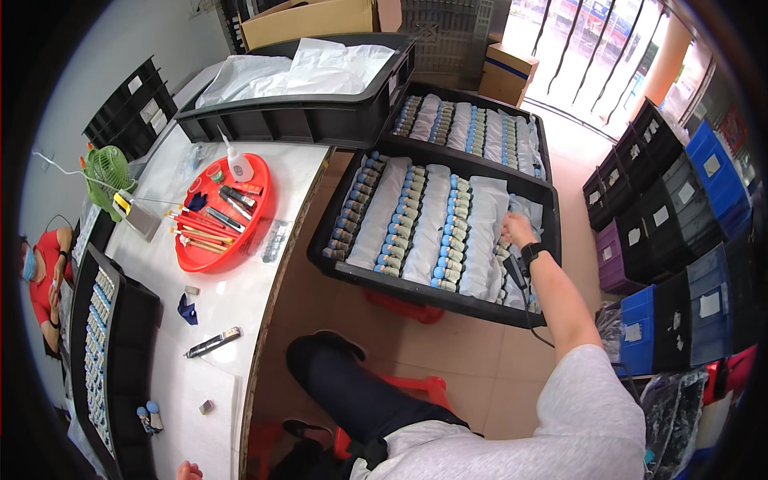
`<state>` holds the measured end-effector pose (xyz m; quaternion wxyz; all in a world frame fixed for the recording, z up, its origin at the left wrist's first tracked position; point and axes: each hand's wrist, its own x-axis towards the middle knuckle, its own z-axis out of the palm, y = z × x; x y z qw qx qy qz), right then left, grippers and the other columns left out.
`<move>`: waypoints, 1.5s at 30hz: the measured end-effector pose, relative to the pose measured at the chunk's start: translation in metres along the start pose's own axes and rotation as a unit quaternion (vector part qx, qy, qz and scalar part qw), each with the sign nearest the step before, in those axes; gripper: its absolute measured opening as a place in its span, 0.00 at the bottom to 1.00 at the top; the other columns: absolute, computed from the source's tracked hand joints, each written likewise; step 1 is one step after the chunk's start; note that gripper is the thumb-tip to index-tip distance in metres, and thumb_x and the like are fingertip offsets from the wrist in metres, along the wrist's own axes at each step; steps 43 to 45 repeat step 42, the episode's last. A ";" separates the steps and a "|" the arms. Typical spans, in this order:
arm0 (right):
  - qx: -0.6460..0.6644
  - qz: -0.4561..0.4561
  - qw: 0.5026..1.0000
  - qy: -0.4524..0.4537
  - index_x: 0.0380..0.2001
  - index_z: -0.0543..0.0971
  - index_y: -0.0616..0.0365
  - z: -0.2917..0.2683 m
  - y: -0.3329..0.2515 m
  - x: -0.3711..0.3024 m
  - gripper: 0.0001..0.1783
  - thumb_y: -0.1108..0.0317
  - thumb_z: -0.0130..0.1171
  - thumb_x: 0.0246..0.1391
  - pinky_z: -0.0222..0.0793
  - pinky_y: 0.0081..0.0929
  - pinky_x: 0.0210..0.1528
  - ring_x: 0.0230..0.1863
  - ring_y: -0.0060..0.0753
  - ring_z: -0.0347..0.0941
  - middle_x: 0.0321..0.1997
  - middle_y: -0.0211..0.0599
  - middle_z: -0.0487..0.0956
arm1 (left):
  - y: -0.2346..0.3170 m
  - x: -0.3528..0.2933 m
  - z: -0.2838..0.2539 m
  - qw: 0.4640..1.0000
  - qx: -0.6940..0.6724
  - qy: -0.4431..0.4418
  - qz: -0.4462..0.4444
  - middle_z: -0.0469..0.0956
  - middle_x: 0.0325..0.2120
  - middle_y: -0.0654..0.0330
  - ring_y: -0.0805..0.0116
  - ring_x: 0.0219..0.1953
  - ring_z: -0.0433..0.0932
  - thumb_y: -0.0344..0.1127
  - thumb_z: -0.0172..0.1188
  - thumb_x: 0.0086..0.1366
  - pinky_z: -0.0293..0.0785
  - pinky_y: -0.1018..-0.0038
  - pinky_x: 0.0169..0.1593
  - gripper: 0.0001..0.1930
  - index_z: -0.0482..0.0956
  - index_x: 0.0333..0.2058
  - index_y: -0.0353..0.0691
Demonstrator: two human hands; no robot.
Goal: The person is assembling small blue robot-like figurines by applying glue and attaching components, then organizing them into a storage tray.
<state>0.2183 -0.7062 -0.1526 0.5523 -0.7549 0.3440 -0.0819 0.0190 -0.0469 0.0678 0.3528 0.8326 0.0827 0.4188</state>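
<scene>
My right hand (518,230) reaches over the right side of a black tray (360,280), fingers curled together at a row beside a white paper strip (485,232). What the fingers hold, if anything, is too small to make out. Rows of small blue-topped figurines (450,240) lie in the tray between the paper strips. Just the tip of my left hand (189,470) shows over the white table (224,304) at the lower edge; its fingers are mostly cut off. Two figurines (149,418) lie on the table ahead of it, with a small grey block (206,407) nearby.
A red tray (186,258) holds brushes, pens and a white squeeze bottle (238,164). A black pen (213,342) lies nearer. Another figurine tray (400,128) sits behind. Crates (640,320) line the right side. A masked person (53,264) sits at left.
</scene>
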 end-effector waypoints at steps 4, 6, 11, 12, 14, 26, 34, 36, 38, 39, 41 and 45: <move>0.087 -0.017 0.994 0.063 0.49 0.66 0.60 0.011 -0.020 0.023 0.25 0.57 0.49 0.50 0.69 0.31 0.35 0.39 0.30 0.69 0.43 0.36 0.71 | 0.045 -0.006 0.044 0.982 -0.055 -0.173 0.050 0.74 0.33 0.51 0.63 0.34 0.75 0.18 0.49 0.57 0.73 0.73 0.39 0.07 0.72 0.36 0.27; 0.049 -0.005 0.995 0.081 0.53 0.61 0.64 0.020 -0.020 0.037 0.32 0.54 0.48 0.49 0.69 0.33 0.38 0.48 0.35 0.66 0.51 0.42 0.67 | 0.061 -0.004 0.076 0.959 -0.101 -0.251 0.082 0.74 0.33 0.50 0.64 0.35 0.74 0.17 0.49 0.57 0.72 0.76 0.37 0.08 0.73 0.35 0.29; 0.092 0.088 0.991 0.037 0.49 0.67 0.56 0.035 -0.007 0.046 0.29 0.48 0.47 0.50 0.64 0.34 0.39 0.44 0.34 0.66 0.48 0.36 0.69 | 0.087 0.017 0.134 0.912 -0.113 -0.377 0.114 0.75 0.31 0.49 0.59 0.34 0.75 0.16 0.50 0.54 0.70 0.73 0.38 0.07 0.74 0.31 0.30; 0.088 0.096 0.991 0.043 0.49 0.67 0.56 0.033 0.000 0.050 0.29 0.48 0.47 0.50 0.64 0.34 0.39 0.44 0.34 0.66 0.48 0.36 0.69 | 0.090 0.024 0.144 0.904 -0.115 -0.396 0.114 0.75 0.31 0.49 0.58 0.34 0.75 0.15 0.51 0.53 0.71 0.73 0.38 0.08 0.74 0.31 0.31; 0.125 0.085 0.988 0.018 0.47 0.69 0.56 0.028 0.012 0.060 0.27 0.47 0.47 0.50 0.65 0.33 0.35 0.40 0.31 0.67 0.43 0.34 0.71 | 0.091 0.035 0.160 0.891 -0.142 -0.425 0.077 0.75 0.31 0.49 0.58 0.33 0.75 0.15 0.51 0.52 0.71 0.72 0.38 0.08 0.74 0.31 0.31; 0.076 0.137 0.979 0.127 0.43 0.71 0.64 0.019 0.009 0.104 0.25 0.53 0.45 0.53 0.65 0.28 0.41 0.38 0.35 0.70 0.38 0.42 0.75 | 0.171 0.162 0.261 0.857 -0.088 -0.506 0.049 0.76 0.29 0.47 0.58 0.32 0.76 0.14 0.50 0.51 0.72 0.71 0.37 0.08 0.74 0.30 0.29; -0.126 0.064 0.969 0.205 0.46 0.67 0.65 0.025 -0.047 0.096 0.22 0.62 0.51 0.50 0.63 0.30 0.47 0.45 0.40 0.69 0.43 0.48 0.73 | 0.223 0.223 0.317 0.828 -0.061 -0.540 0.139 0.76 0.31 0.51 0.57 0.34 0.75 0.16 0.53 0.49 0.70 0.72 0.39 0.10 0.74 0.30 0.34; 0.006 -0.006 0.970 0.242 0.45 0.69 0.64 0.009 -0.075 0.106 0.18 0.70 0.52 0.49 0.65 0.25 0.43 0.41 0.33 0.70 0.40 0.43 0.74 | 0.216 0.238 0.326 0.820 -0.077 -0.543 0.163 0.75 0.35 0.50 0.60 0.36 0.75 0.16 0.52 0.48 0.71 0.74 0.39 0.14 0.73 0.35 0.34; 0.075 -0.038 0.978 0.193 0.43 0.70 0.63 -0.001 -0.155 0.104 0.15 0.74 0.51 0.50 0.65 0.20 0.42 0.38 0.25 0.70 0.38 0.37 0.74 | 0.213 0.256 0.354 0.840 -0.095 -0.509 0.160 0.76 0.29 0.54 0.59 0.31 0.76 0.15 0.53 0.41 0.72 0.72 0.34 0.14 0.77 0.29 0.36; 0.067 -0.055 0.984 0.155 0.42 0.71 0.64 0.003 -0.219 0.095 0.13 0.74 0.51 0.51 0.66 0.17 0.41 0.38 0.22 0.70 0.36 0.34 0.74 | 0.214 0.267 0.363 0.835 -0.097 -0.504 0.198 0.75 0.31 0.54 0.59 0.32 0.76 0.16 0.52 0.43 0.72 0.72 0.34 0.15 0.76 0.31 0.36; 0.061 -0.178 0.978 0.084 0.43 0.71 0.61 0.016 -0.280 0.105 0.14 0.70 0.52 0.52 0.64 0.14 0.35 0.35 0.19 0.70 0.37 0.31 0.75 | 0.221 0.288 0.379 0.838 -0.112 -0.490 0.214 0.76 0.31 0.53 0.58 0.34 0.76 0.14 0.52 0.45 0.70 0.73 0.37 0.15 0.75 0.33 0.35; 0.067 -0.214 0.974 0.045 0.42 0.71 0.62 0.032 -0.339 0.086 0.13 0.73 0.52 0.51 0.65 0.16 0.41 0.38 0.21 0.70 0.37 0.34 0.74 | 0.218 0.300 0.392 0.833 -0.134 -0.483 0.234 0.75 0.31 0.53 0.57 0.35 0.75 0.14 0.52 0.45 0.70 0.73 0.37 0.15 0.75 0.33 0.35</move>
